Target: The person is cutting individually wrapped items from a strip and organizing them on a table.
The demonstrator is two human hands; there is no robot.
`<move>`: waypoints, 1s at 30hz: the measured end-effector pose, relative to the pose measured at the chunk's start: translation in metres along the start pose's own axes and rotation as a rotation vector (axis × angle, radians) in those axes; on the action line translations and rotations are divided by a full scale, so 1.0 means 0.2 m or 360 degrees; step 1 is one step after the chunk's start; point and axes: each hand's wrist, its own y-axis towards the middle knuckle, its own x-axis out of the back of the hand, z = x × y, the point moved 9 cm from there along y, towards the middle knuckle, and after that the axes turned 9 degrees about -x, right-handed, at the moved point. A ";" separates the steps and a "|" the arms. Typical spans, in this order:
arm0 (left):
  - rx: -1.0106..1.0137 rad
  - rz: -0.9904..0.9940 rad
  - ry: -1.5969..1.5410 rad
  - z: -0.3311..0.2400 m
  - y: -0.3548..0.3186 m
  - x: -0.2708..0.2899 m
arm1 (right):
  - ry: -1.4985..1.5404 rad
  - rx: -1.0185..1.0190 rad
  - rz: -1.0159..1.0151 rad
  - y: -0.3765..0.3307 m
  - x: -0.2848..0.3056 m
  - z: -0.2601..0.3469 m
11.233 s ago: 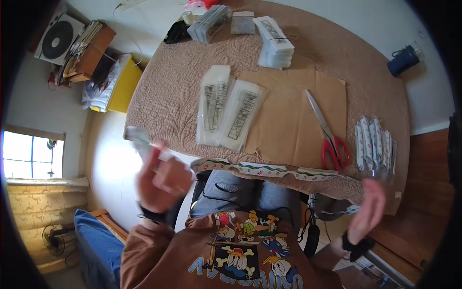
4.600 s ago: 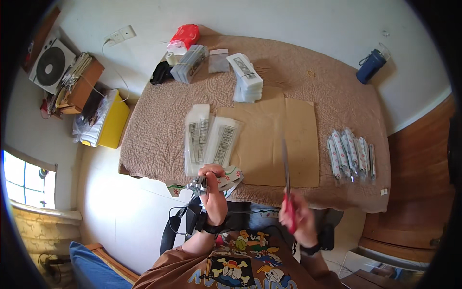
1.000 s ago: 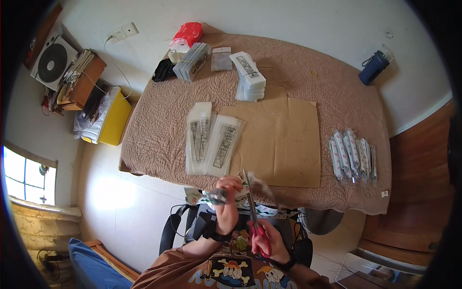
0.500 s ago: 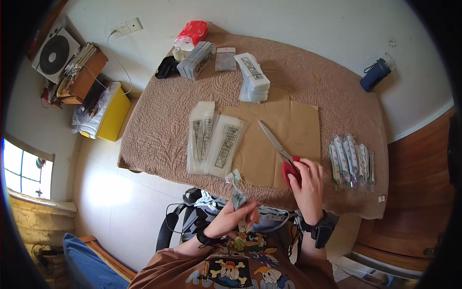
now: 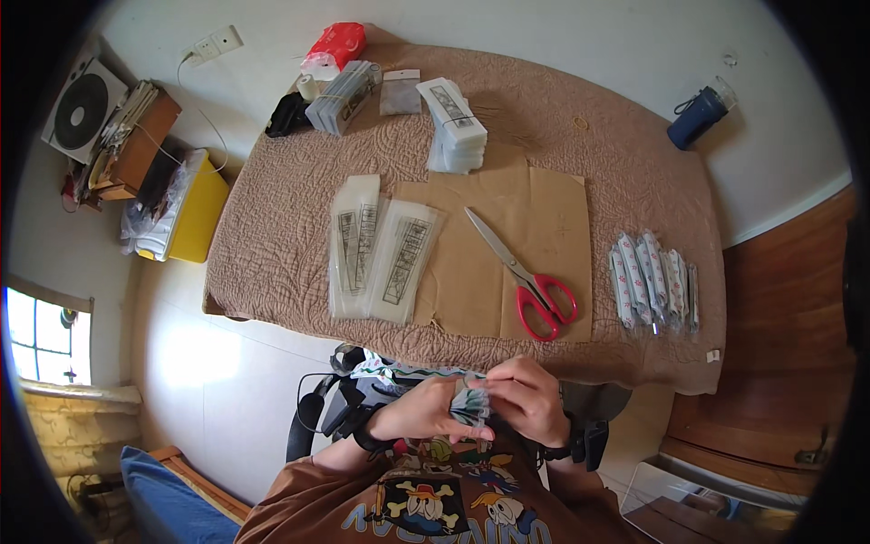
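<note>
Green-and-white pleated strip: your left hand is holding it, half-curled; your right hand, fingers bunched, is touching its edge, grip unclear; you're wanting flush folds

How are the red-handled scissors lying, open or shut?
Shut: the red-handled scissors lie on the cardboard sheet, blades together in one narrow taper, handle loops close side by side.

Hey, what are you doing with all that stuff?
A person's left hand holds a small white-and-green pleated bundle just off the table's near edge. The right hand is up close at its other side; its exact grip is hidden. Red-handled scissors lie on the brown cardboard, with flat clear sleeves at the left and wrapped patterned packets at the right.
</note>
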 end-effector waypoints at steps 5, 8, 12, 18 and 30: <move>0.0026 -0.0026 0.0086 0.01 0.01 0.02 | -0.0118 0.0044 0.0014 -0.06 -0.03 0.01; 0.0184 -0.0087 -0.0239 0.07 -0.01 -0.01 | 0.0312 -0.0203 -0.0033 -0.11 -0.05 -0.09; 0.0321 -0.0162 -0.0504 0.08 -0.01 -0.01 | 0.1417 -0.0754 -0.0401 -0.18 -0.06 -0.24; -0.0532 -0.0919 0.0134 -0.02 -0.02 0.13 | 0.0834 -0.0893 -0.0285 -0.17 -0.13 -0.21; -0.0323 -0.1334 -0.2140 0.16 -0.04 0.14 | -0.0387 -0.0287 -0.0051 -0.04 -0.18 -0.07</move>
